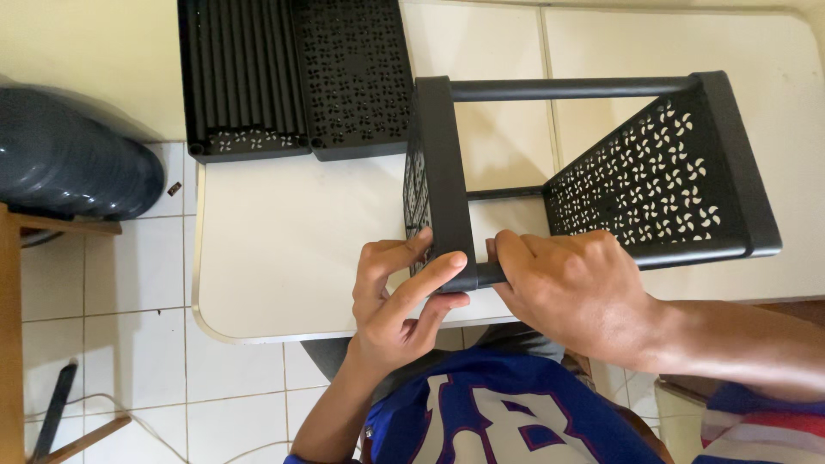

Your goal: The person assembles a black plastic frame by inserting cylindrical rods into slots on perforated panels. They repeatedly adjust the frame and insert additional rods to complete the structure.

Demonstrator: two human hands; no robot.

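Black plastic rack (593, 180) on its side, left hand (397, 296), right hand (571, 288) gripping near pole (488, 273)

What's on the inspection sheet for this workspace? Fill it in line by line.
Surface: cream table, rounded corner.
Job's things: black rack of two perforated shelves joined by tubes, lying on its side.
Clutter: spare shelves with loose tubes at the table's far edge.
Grippers: left hand pinches the near shelf corner; right hand grips a tube there.
Cables: thin white cord on the floor.
Surroundings: white floor tiles, dark bin, wooden furniture.
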